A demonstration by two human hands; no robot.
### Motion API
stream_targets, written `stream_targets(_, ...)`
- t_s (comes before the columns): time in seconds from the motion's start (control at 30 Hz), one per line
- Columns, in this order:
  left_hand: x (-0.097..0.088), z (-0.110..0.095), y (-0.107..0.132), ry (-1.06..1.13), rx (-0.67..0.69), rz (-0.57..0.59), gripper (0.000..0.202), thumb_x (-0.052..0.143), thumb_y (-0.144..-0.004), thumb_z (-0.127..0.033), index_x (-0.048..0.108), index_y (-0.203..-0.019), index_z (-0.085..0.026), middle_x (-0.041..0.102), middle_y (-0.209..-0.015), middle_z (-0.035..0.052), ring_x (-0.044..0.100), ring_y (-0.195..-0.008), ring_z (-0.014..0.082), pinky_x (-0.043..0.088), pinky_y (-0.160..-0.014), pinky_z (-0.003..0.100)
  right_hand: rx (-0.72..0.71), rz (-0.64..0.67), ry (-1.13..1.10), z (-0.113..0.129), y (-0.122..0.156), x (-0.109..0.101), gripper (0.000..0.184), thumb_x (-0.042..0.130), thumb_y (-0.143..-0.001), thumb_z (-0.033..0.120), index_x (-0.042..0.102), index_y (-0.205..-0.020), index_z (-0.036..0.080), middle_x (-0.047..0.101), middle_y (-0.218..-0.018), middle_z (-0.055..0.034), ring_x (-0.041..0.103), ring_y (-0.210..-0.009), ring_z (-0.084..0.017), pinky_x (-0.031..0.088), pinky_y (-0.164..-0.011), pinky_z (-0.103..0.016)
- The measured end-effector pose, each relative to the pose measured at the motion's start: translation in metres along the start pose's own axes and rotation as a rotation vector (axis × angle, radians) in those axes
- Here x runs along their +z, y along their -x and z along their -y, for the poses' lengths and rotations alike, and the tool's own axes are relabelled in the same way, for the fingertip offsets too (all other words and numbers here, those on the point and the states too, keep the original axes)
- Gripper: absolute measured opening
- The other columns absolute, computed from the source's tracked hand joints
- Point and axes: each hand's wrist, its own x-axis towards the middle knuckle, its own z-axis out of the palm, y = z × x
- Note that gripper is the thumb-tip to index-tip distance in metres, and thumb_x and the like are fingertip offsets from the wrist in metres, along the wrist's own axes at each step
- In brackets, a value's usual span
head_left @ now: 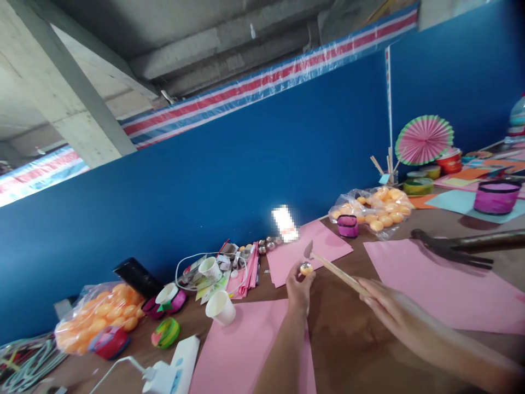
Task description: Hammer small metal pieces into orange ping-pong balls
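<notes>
My left hand (298, 287) holds a small orange ball (305, 269) between its fingertips; the top of the ball is shiny silver and its lower part is orange. A paintbrush (338, 272) with a pale wooden handle and a grey tip is gripped in my right hand (385, 301). Its tip is just above and behind the ball, apart from it. Several silver balls (269, 246) sit by the blue wall. Beneath my left forearm lies a pink sheet (240, 350), and a second pink sheet (328, 243) is behind the ball.
White paper cups (220, 307) stand left of my hands, near a power strip (184, 361). Bags of orange balls (104, 312) lie at both sides. A claw hammer (455, 246) reaches in from the right over pink paper. A blue wall (229, 180) closes the back.
</notes>
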Motion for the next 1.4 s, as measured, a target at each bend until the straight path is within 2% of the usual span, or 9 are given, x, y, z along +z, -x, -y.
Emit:
stream_targets(0.1,0.001,-0.001,0.001,-0.002,0.009,0.041,0.048,0.070,-0.060,-0.020,0.058,-0.106,-0.017,0.065,-0.096,0.0065,0.059,-0.085,0.0175,0.045,-0.080,0.032,-0.030,0.010,0.018,0.002,-0.001,-0.002,0.032,0.029,-0.083,0.023,0.051,-0.105,0.020,0.063,-0.105,-0.0090,0.059,-0.095,-0.022,0.050,-0.078,-0.033)
stream_targets(0.27,0.001,0.000,0.001,-0.002,0.004,0.009,0.050,0.071,-0.057,-0.019,0.058,-0.105,-0.016,0.064,-0.095,0.0075,0.060,-0.083,0.0166,0.046,-0.078,0.030,-0.017,-0.001,0.027,0.005,-0.002,-0.003,0.033,0.027,-0.084,0.024,0.048,-0.109,0.017,0.063,-0.102,-0.0109,0.062,-0.087,-0.021,0.051,-0.074,-0.032)
stream_targets(0.4,0.001,-0.001,0.001,0.005,0.002,0.025,0.049,0.071,-0.057,-0.019,0.058,-0.105,-0.016,0.065,-0.093,0.0069,0.060,-0.082,0.0165,0.046,-0.076,0.029,-0.030,0.033,0.037,0.005,-0.002,-0.003,0.031,0.030,-0.083,0.023,0.053,-0.105,0.019,0.064,-0.100,-0.0093,0.062,-0.086,-0.022,0.052,-0.069,-0.031)
stream_targets(0.53,0.001,-0.002,0.001,0.009,-0.024,-0.018,0.050,0.072,-0.055,-0.017,0.059,-0.103,-0.016,0.065,-0.090,0.0066,0.059,-0.079,0.0158,0.046,-0.073,0.028,-0.004,-0.028,-0.002,0.006,-0.002,-0.003,0.033,0.028,-0.085,0.025,0.050,-0.109,0.020,0.064,-0.102,-0.0089,0.062,-0.087,-0.021,0.051,-0.073,-0.030)
stream_targets(0.83,0.001,-0.002,0.002,0.023,-0.012,-0.004,0.051,0.072,-0.056,-0.017,0.059,-0.105,-0.017,0.065,-0.094,0.0067,0.059,-0.083,0.0163,0.045,-0.078,0.029,0.047,0.006,-0.036,-0.006,-0.001,0.003,0.032,0.030,-0.087,0.030,0.047,-0.112,0.019,0.063,-0.104,-0.0092,0.061,-0.091,-0.021,0.049,-0.078,-0.031)
stream_targets(1.0,-0.002,0.003,-0.002,0.065,-0.021,0.016,0.050,0.070,-0.060,-0.016,0.057,-0.108,-0.018,0.063,-0.104,0.0072,0.058,-0.092,0.0171,0.041,-0.087,0.031,0.062,0.018,-0.062,-0.004,0.000,0.003,0.027,0.033,-0.086,0.032,0.053,-0.102,0.022,0.066,-0.096,-0.0061,0.063,-0.086,-0.021,0.051,-0.069,-0.028)
stream_targets(1.17,-0.005,0.007,-0.004,0.085,-0.016,0.042,0.052,0.069,-0.062,-0.020,0.055,-0.112,-0.018,0.062,-0.106,0.0080,0.057,-0.095,0.0176,0.039,-0.090,0.033,0.110,-0.003,-0.119,-0.007,0.002,0.006,0.028,0.036,-0.086,0.034,0.050,-0.108,0.024,0.066,-0.098,-0.0041,0.063,-0.085,-0.019,0.051,-0.068,-0.025)
stream_targets(1.3,-0.004,0.006,-0.003,0.126,-0.022,0.109,0.051,0.067,-0.065,-0.024,0.054,-0.114,-0.018,0.063,-0.102,0.0077,0.057,-0.093,0.0165,0.040,-0.088,0.032,0.122,0.019,-0.092,-0.006,0.001,0.007,0.024,0.038,-0.085,0.037,0.054,-0.098,0.024,0.067,-0.093,-0.0040,0.063,-0.084,-0.020,0.051,-0.063,-0.025)
stream_targets(1.4,-0.002,0.005,-0.002,0.106,-0.031,0.100,0.051,0.068,-0.064,-0.026,0.055,-0.112,-0.017,0.065,-0.097,0.0081,0.058,-0.087,0.0166,0.042,-0.083,0.032,0.121,0.023,-0.086,-0.005,-0.001,0.007,0.025,0.034,-0.087,0.035,0.054,-0.097,0.024,0.067,-0.089,-0.0036,0.062,-0.084,-0.020,0.050,-0.065,-0.025)
